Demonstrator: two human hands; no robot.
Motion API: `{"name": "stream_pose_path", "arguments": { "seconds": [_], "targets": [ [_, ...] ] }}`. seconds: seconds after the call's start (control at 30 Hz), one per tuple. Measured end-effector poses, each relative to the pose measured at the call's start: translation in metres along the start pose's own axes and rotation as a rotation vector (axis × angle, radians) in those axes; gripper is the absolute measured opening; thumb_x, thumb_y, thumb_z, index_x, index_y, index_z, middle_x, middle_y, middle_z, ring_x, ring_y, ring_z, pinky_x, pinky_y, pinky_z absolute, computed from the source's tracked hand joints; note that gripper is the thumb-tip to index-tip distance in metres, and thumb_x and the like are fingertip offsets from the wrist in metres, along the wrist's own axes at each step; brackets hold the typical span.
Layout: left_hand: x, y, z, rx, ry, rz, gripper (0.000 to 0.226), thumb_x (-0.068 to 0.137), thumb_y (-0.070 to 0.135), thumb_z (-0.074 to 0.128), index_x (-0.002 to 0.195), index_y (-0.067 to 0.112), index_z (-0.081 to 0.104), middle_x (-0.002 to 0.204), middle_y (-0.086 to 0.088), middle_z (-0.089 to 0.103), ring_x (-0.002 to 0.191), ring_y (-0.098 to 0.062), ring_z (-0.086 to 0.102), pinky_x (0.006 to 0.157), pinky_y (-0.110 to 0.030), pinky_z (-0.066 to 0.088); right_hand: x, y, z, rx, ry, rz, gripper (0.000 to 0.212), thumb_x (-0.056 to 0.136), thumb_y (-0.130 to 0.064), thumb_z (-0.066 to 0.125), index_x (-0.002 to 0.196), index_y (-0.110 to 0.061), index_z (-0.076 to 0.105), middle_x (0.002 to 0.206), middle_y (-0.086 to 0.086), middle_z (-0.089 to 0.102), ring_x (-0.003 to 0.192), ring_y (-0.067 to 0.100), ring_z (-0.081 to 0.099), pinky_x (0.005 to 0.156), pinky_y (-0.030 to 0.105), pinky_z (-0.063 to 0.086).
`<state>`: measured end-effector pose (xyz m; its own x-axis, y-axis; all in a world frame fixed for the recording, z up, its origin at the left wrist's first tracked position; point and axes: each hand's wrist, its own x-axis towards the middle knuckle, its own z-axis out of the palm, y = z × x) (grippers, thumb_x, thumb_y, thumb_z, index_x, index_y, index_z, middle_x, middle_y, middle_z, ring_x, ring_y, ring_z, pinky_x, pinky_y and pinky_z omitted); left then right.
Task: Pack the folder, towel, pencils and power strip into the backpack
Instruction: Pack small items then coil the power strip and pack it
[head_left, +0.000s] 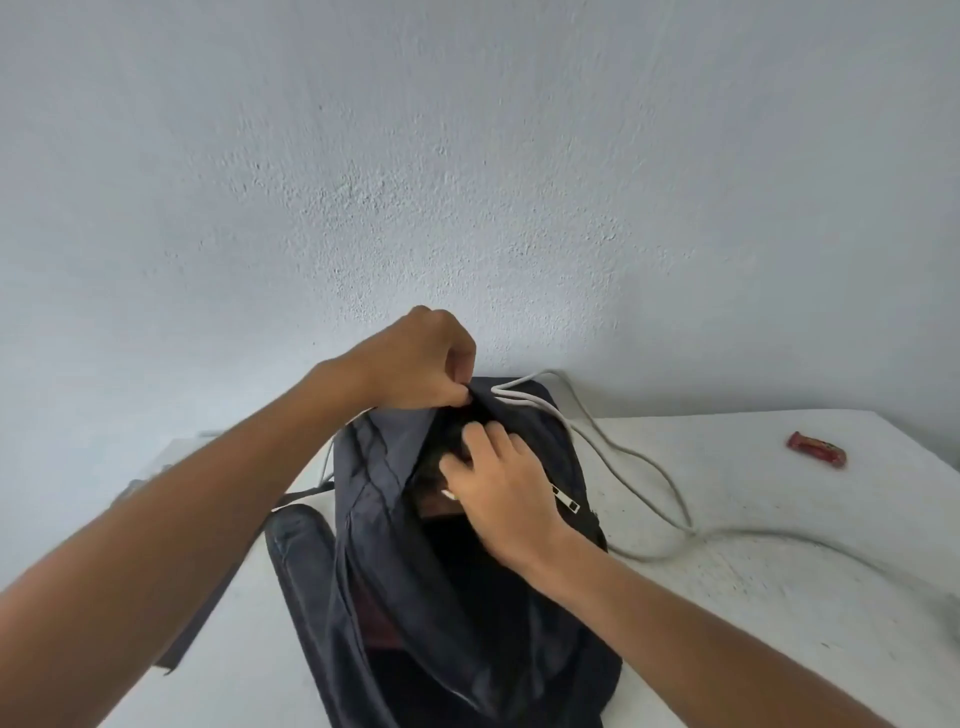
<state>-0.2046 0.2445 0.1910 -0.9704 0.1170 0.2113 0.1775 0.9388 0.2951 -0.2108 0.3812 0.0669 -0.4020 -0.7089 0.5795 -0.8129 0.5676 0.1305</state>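
Up top, left hand (415, 364) fingers pinching the backpack (447, 597) rim, right hand (498, 493) fingers spread inside its mouth.

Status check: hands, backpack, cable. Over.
Left hand pinches backpack top edge. Right hand reaches into the opening. White cable trails out across the table.

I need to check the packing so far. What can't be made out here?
Head view:
- Backpack contents: dark inside, covered by right hand.
- White cable: its far end leaves the frame's right edge.
- Red object: too small to identify.
- Left hand fingertips: curled into fabric.
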Motion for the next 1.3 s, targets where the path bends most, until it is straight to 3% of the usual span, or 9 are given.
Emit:
{"name": "stream_pose_path", "arguments": {
  "seconds": [0.13, 0.27, 0.33, 0.47, 0.57, 0.73, 0.83, 1.03, 1.3],
  "targets": [
    [-0.004, -0.001, 0.003, -0.022, 0.049, 0.011, 0.015, 0.068, 0.010, 0.070, 0.059, 0.018, 0.063, 0.056, 0.011, 0.057, 0.054, -0.004, 0.052, 0.053, -0.017, 0.037, 0.031, -0.006, 0.013, -0.111, -0.382, 0.117, 0.031, 0.072, -0.011, 0.046, 0.085, -0.014, 0.074, 0.084, 0.012, 0.067, 0.064, 0.025, 0.064, 0.043, 0.026, 0.042],
    [-0.007, -0.006, 0.003, -0.048, 0.061, 0.001, 0.014, 0.069, 0.009, 0.071, 0.060, 0.016, 0.064, 0.056, 0.011, 0.057, 0.053, -0.002, 0.052, 0.052, -0.018, 0.039, 0.034, 0.014, 0.029, -0.174, -0.621, 0.105, 0.039, 0.102, -0.009, 0.030, 0.138, 0.001, 0.042, 0.142, 0.021, 0.043, 0.131, 0.032, 0.042, 0.107, 0.035, 0.031],
    [-0.007, -0.009, 0.004, -0.055, 0.065, 0.007, 0.013, 0.069, 0.008, 0.071, 0.061, 0.016, 0.064, 0.056, 0.011, 0.057, 0.052, -0.002, 0.052, 0.052, -0.017, 0.039, 0.039, 0.017, 0.032, -0.194, -0.740, 0.090, 0.042, 0.104, -0.011, 0.028, 0.145, 0.000, 0.031, 0.151, 0.019, 0.032, 0.139, 0.030, 0.032, 0.114, 0.036, 0.021],
    [-0.005, -0.015, 0.016, -0.061, 0.098, 0.043, 0.011, 0.066, 0.009, 0.067, 0.063, 0.017, 0.061, 0.061, 0.009, 0.058, 0.062, -0.010, 0.056, 0.057, -0.022, 0.043, 0.040, 0.006, 0.021, 0.048, -0.817, 0.184, 0.038, 0.102, -0.005, 0.032, 0.138, 0.005, 0.039, 0.143, 0.022, 0.041, 0.132, 0.031, 0.041, 0.108, 0.029, 0.031],
    [0.000, -0.018, 0.033, -0.079, 0.096, 0.082, 0.007, 0.061, 0.019, 0.063, 0.067, 0.020, 0.060, 0.065, 0.008, 0.060, 0.064, -0.011, 0.056, 0.059, -0.025, 0.046, 0.030, 0.004, -0.024, 0.302, -0.760, 0.098, 0.031, 0.092, -0.005, 0.045, 0.121, -0.006, 0.055, 0.116, 0.014, 0.059, 0.100, 0.031, 0.058, 0.078, 0.034, 0.048],
    [0.022, -0.006, 0.083, 0.073, -0.151, 0.126, 0.016, 0.071, 0.034, 0.071, 0.078, 0.027, 0.059, 0.079, 0.010, 0.059, 0.075, -0.011, 0.056, 0.064, -0.026, 0.046, 0.008, 0.069, -0.064, 1.100, -1.012, 0.231, 0.039, 0.091, -0.001, 0.056, 0.128, -0.012, 0.059, 0.128, 0.009, 0.062, 0.113, 0.018, 0.061, 0.101, 0.031, 0.047],
    [0.038, 0.006, 0.111, 0.298, -0.320, 0.103, 0.010, 0.071, 0.023, 0.062, 0.078, 0.027, 0.056, 0.084, 0.008, 0.059, 0.082, -0.016, 0.058, 0.064, -0.026, 0.040, -0.019, 0.130, -0.055, 1.294, -0.689, 0.533, 0.020, 0.091, 0.004, 0.053, 0.105, -0.004, 0.064, 0.104, 0.021, 0.069, 0.086, 0.028, 0.071, 0.073, 0.032, 0.055],
    [0.061, 0.033, 0.129, 0.586, -0.527, 0.006, 0.013, 0.073, 0.012, 0.053, 0.081, 0.021, 0.050, 0.084, 0.002, 0.052, 0.079, -0.021, 0.051, 0.066, -0.030, 0.041, -0.098, 0.262, 0.014, 0.591, -0.124, 1.041, 0.021, 0.088, 0.001, 0.050, 0.089, -0.010, 0.068, 0.096, 0.007, 0.070, 0.085, 0.019, 0.065, 0.067, 0.022, 0.046],
    [0.071, 0.041, 0.147, 0.669, -0.558, -0.080, 0.014, 0.071, 0.009, 0.052, 0.079, 0.020, 0.050, 0.085, 0.001, 0.055, 0.076, -0.020, 0.051, 0.059, -0.029, 0.038, -0.163, 0.375, 0.059, -0.126, -0.564, 1.008, 0.045, 0.089, -0.010, 0.049, 0.135, -0.012, 0.047, 0.142, 0.016, 0.036, 0.134, 0.039, 0.027, 0.104, 0.045, 0.038]
  ]
}}
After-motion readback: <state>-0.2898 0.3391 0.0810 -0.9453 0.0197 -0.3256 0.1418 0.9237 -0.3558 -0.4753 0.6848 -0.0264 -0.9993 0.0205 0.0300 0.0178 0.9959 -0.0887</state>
